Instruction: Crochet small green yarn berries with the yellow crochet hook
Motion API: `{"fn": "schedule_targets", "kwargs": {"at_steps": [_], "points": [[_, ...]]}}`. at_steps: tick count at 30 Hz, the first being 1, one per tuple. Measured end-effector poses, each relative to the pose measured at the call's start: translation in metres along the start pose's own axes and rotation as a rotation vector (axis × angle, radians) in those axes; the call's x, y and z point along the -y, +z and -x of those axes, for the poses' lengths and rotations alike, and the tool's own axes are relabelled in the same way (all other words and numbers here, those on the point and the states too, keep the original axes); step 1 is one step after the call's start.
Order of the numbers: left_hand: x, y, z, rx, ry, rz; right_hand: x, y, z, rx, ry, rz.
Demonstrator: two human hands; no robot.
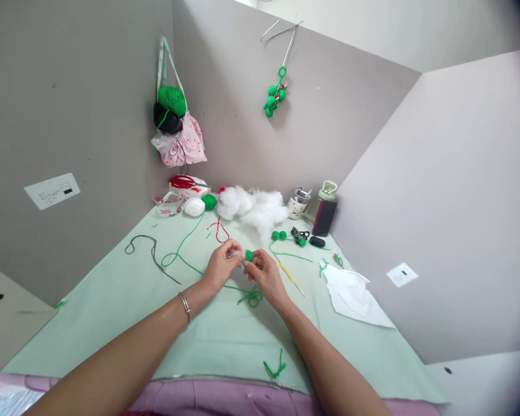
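Near the middle of the table, a small green crocheted piece (pixel 248 255) is held between both hands. My left hand (pixel 223 263) has its fingers closed on a tuft of white stuffing (pixel 236 253) at the piece's left side. My right hand (pixel 263 274) pinches the green piece from the right. Green yarn (pixel 190 264) runs from a green ball (pixel 208 201) at the back towards the hands, with a loose tangle (pixel 253 297) just below them. A large heap of white stuffing (pixel 253 208) lies behind the hands.
A yellow-handled crochet hook (pixel 287 273) and small green balls (pixel 279 236) lie right of the hands. White sheet material (pixel 355 294) is farther right. A bottle (pixel 325 199), phone (pixel 325 218) and pen cup (pixel 299 205) stand at the back. Black cord (pixel 154 257) lies left.
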State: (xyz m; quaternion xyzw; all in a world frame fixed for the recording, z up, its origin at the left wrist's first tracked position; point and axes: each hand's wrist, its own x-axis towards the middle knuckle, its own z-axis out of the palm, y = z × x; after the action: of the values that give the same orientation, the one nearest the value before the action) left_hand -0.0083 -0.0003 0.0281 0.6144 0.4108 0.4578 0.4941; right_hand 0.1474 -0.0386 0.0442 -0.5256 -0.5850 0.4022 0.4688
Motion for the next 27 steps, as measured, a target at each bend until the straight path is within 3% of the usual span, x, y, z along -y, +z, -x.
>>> {"fn": "schedule_targets", "kwargs": {"at_steps": [9,15,20,27], "points": [[-0.007,-0.002,0.0,0.075,0.049,0.01,0.003,-0.008,-0.002,-0.042,-0.044,0.028],[-0.002,-0.003,-0.002,0.095,0.01,0.093,0.005,-0.007,0.001,0.014,-0.087,0.081],[-0.003,0.004,0.003,0.197,-0.012,0.157,0.004,-0.01,0.002,0.053,-0.116,0.179],[-0.004,0.014,0.006,0.072,0.044,0.13,-0.001,-0.006,0.002,-0.052,-0.144,0.395]]}}
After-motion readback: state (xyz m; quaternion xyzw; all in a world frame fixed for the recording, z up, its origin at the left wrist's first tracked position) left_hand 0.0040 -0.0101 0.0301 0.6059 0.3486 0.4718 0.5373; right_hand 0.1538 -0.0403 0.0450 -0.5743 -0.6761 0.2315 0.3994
